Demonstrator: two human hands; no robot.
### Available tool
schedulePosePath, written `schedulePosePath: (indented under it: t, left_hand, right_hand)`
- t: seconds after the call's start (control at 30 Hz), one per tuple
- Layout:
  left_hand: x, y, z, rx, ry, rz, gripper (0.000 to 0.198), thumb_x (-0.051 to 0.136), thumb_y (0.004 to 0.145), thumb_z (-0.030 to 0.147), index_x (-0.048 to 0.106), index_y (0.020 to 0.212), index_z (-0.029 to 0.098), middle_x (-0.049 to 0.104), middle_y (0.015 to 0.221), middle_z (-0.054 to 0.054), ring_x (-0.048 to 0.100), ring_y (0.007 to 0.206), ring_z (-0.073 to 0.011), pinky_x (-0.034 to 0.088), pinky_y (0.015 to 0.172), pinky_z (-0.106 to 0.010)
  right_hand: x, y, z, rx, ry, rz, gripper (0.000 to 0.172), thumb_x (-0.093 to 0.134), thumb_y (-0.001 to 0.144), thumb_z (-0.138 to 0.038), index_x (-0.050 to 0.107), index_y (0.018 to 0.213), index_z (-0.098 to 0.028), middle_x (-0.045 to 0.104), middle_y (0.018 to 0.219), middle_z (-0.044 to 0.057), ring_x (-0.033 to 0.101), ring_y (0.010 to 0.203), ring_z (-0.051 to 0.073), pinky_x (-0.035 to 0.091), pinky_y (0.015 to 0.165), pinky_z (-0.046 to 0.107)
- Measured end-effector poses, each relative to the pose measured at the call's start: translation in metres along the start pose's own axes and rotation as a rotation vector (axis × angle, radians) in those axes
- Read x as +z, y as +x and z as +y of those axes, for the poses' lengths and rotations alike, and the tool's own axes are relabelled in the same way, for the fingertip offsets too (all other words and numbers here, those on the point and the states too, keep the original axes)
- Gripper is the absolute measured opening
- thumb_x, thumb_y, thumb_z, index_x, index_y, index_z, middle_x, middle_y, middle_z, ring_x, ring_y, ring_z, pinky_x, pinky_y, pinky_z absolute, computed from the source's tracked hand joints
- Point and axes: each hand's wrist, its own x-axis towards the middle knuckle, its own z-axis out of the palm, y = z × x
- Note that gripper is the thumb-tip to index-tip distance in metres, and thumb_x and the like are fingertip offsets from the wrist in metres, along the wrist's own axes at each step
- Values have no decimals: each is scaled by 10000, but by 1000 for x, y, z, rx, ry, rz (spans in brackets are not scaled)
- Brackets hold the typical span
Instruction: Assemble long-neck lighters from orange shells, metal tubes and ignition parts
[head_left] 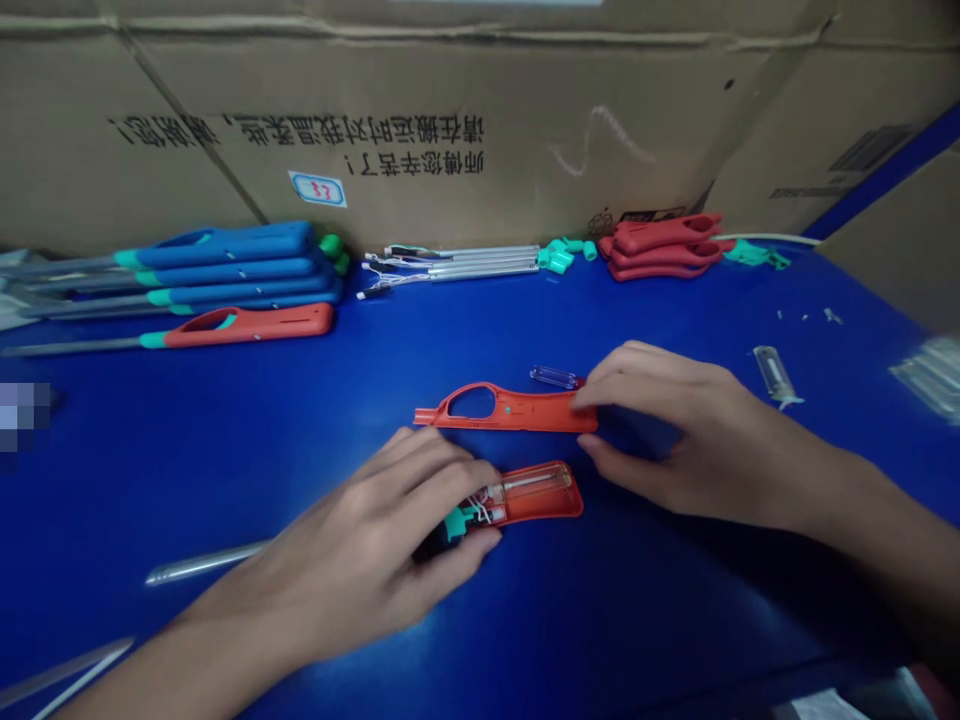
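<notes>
My left hand is closed around an open red lighter half lying on the blue table. In that half sit a clear fuel tank, thin white wires and a teal trigger piece, partly hidden by my fingers. From it a metal tube sticks out to the left, beyond my wrist. My right hand pinches the right end of an empty red lighter shell half, its hollow side showing. Just behind this shell lies a small clear tank, close to my right fingertips.
Long-nosed blue lighters and a red lighter lie at the back left. Metal tubes with wires, teal parts and red shells line the cardboard box. At right are another clear tank and scraps.
</notes>
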Motion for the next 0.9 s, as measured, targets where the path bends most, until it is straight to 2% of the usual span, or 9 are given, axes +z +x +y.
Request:
schedulePosePath:
  t: [0.13,0.37,0.63,0.9]
  left_hand:
    - [-3,-1,-1,54,105,-23,248,659,919,225,576,1145,166,675,1011,-56,614,914,-196,451,880,-394]
    - [-7,3,0,141,206,-13,255,656,930,282,599,1136,142,699,1018,-67,620,922,-213,427,846,-386]
    - [-7,0,-1,56,164,-18,204,674,904,276,630,1065,157,676,994,-60,598,919,-218,426,828,-384]
    - [-4,-3,-2,7,145,-47,152,645,927,269,605,1033,167,651,987,-32,584,926,-189,404,902,-391]
  right_hand:
    - [1,2,4,-22,-86,-70,162,605,864,-185,658,1013,-150,622,1047,103,547,979,245,464,842,389]
    - [7,2,6,-33,-55,-115,121,555,921,-154,667,968,-146,624,1029,94,534,965,238,457,855,412]
    - [11,2,-4,-100,40,8,134,574,921,-149,677,1007,-151,629,1035,76,544,966,196,451,852,358]
    - [21,-2,-13,-107,111,-123,167,523,986,-185,683,974,-137,620,960,63,541,914,172,432,954,364]
